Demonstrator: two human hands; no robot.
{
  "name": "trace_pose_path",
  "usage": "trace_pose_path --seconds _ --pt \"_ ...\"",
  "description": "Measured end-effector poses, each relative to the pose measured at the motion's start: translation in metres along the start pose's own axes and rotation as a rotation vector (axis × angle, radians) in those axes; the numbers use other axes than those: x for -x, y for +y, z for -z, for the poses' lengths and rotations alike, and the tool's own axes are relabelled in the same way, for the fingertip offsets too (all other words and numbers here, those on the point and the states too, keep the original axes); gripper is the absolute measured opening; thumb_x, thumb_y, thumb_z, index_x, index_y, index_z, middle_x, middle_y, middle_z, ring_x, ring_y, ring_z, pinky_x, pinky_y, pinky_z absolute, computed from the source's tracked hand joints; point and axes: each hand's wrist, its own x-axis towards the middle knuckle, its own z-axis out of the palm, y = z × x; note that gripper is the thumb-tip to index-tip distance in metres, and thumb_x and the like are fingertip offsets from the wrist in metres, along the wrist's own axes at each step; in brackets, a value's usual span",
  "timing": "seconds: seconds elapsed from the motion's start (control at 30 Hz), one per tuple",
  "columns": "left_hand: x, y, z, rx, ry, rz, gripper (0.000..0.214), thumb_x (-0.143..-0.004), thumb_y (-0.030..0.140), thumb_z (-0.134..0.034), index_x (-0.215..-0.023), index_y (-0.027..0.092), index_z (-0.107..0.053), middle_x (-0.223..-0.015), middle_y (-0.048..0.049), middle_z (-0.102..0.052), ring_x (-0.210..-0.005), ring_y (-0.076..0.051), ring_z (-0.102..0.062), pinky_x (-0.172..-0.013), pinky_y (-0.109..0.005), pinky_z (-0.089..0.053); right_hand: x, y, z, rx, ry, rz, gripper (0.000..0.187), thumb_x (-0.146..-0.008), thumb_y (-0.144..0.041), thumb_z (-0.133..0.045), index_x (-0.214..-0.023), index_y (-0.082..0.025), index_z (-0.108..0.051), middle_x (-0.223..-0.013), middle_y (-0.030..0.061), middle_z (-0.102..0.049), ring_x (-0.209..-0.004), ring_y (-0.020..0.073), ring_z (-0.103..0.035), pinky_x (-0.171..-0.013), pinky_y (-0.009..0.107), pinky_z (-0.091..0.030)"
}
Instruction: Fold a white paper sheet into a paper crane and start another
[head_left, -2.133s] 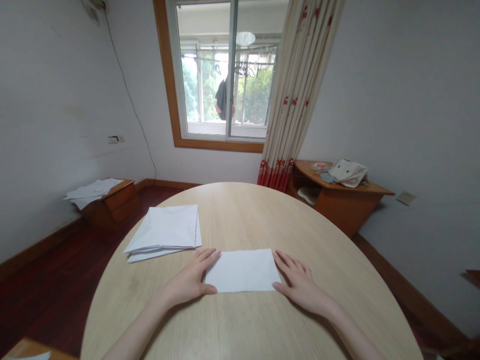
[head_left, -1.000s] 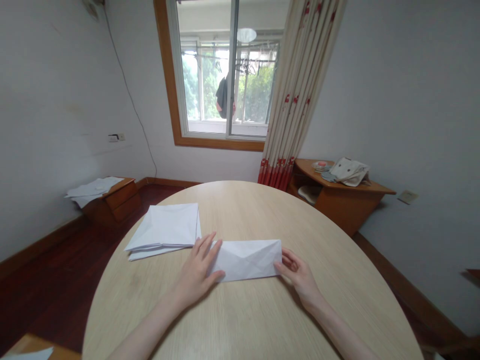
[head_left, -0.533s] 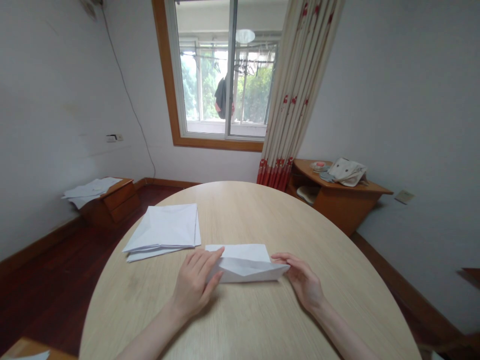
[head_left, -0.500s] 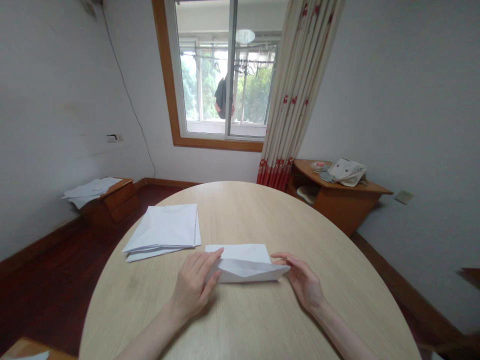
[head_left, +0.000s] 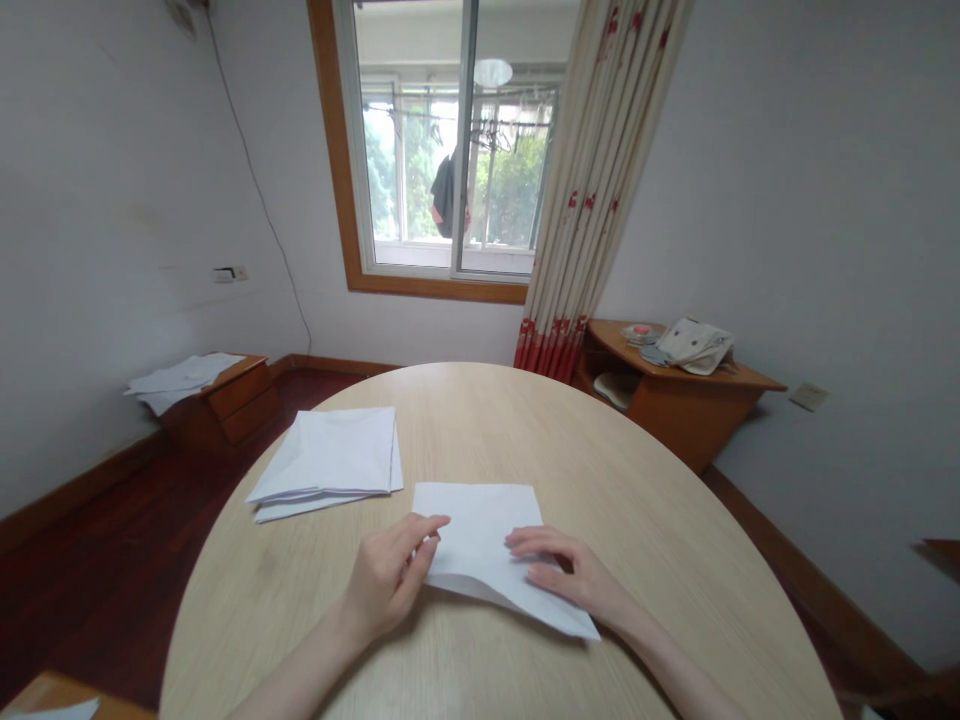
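Observation:
A white sheet of paper (head_left: 480, 540) lies unfolded on the round wooden table (head_left: 525, 430), its near edge bowed up and its near right corner sticking out towards me. My left hand (head_left: 394, 570) is at the sheet's left edge, with bent fingers and the thumb slightly apart over the paper. Across the sheet's right part, my right hand (head_left: 562, 570) rests with its fingers stretched out and spread. Neither hand shows a grip on the paper. To the left of the sheet is a stack of folded white paper (head_left: 330, 450).
Beyond the table are a window (head_left: 450, 150) and a patterned curtain (head_left: 574, 200). A wooden corner desk (head_left: 690, 400) with a cloth bag (head_left: 694, 345) stands at right. Papers (head_left: 184, 375) top a low cabinet (head_left: 240, 395) at left.
The raised flap of the sheet has come down towards me, so the paper lies opened out. My right hand has moved left, from the flap's end onto the sheet. The left hand has shifted little.

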Motion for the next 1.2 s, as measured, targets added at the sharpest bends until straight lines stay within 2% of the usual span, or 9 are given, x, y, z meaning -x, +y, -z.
trace_pose_path --seconds 0.1,0.2,0.37,0.63,0.8,0.97,1.2 --pt "-0.001 0.000 -0.001 -0.020 -0.070 -0.008 0.022 -0.094 0.014 -0.041 -0.108 0.016 -0.057 -0.082 -0.0048 -0.066 -0.069 -0.014 -0.062 -0.061 -0.022 -0.046 0.001 0.000 -0.002 0.163 -0.083 -0.010 0.041 -0.082 -0.053 -0.061 -0.110 -0.025 -0.069 -0.130 0.0099 -0.058 -0.130 0.0286 -0.041 -0.109 0.051 -0.026" --pt "0.000 -0.001 -0.003 -0.050 -0.133 0.000 0.020 -0.092 0.014 -0.043 -0.102 0.017 -0.059 -0.082 -0.0050 -0.067 -0.070 -0.015 -0.064 -0.062 -0.022 -0.046 0.001 -0.003 -0.005 0.368 -0.195 -0.032 0.047 -0.085 -0.056 -0.055 -0.124 -0.029 -0.060 -0.142 0.0080 -0.045 -0.137 0.0290 -0.030 -0.112 0.055 -0.017" --pt "0.001 -0.005 -0.004 -0.048 -0.222 0.025 0.022 -0.090 0.013 -0.042 -0.098 0.017 -0.062 -0.084 -0.0053 -0.069 -0.073 -0.016 -0.065 -0.066 -0.024 -0.048 0.001 -0.005 -0.008 0.571 -0.261 -0.044 0.055 -0.086 -0.057 -0.052 -0.135 -0.033 -0.045 -0.151 0.0050 -0.027 -0.140 0.0267 -0.020 -0.113 0.052 -0.013" --pt "0.000 -0.006 0.001 -0.035 -0.305 0.066 0.023 -0.087 0.016 -0.045 -0.098 0.019 -0.065 -0.090 -0.0039 -0.073 -0.077 -0.017 -0.069 -0.069 -0.026 -0.050 0.003 -0.006 -0.007 0.659 -0.220 -0.103 0.052 -0.090 -0.053 -0.047 -0.138 -0.034 -0.041 -0.152 0.0022 -0.024 -0.141 0.0257 -0.019 -0.114 0.049 -0.015" --pt "0.003 -0.004 -0.008 0.023 -0.429 0.145 0.025 -0.086 0.015 -0.047 -0.103 0.020 -0.066 -0.093 -0.0034 -0.072 -0.080 -0.017 -0.067 -0.071 -0.025 -0.050 0.004 -0.010 -0.010 0.743 -0.194 -0.118 0.050 -0.093 -0.053 -0.042 -0.138 -0.033 -0.041 -0.152 0.0020 -0.026 -0.140 0.0255 -0.022 -0.113 0.048 -0.020" --pt "0.005 0.000 -0.016 0.062 -0.555 0.165 0.034 -0.081 0.010 -0.050 -0.109 0.022 -0.065 -0.102 -0.0034 -0.069 -0.093 -0.018 -0.063 -0.082 -0.027 -0.049 0.004 -0.011 -0.013 0.783 -0.165 -0.129 0.047 -0.095 -0.050 -0.039 -0.138 -0.033 -0.042 -0.151 0.0020 -0.029 -0.139 0.0259 -0.024 -0.110 0.048 -0.025" --pt "0.002 0.001 -0.015 -0.067 -0.588 0.115 0.038 -0.082 0.013 -0.052 -0.118 0.022 -0.060 -0.113 -0.0049 -0.066 -0.097 -0.024 -0.060 -0.089 -0.039 -0.045 0.003 -0.007 -0.014 0.748 -0.116 -0.065 0.043 -0.094 -0.048 -0.043 -0.134 -0.034 -0.048 -0.147 0.0019 -0.038 -0.134 0.0285 -0.034 -0.106 0.050 -0.028"
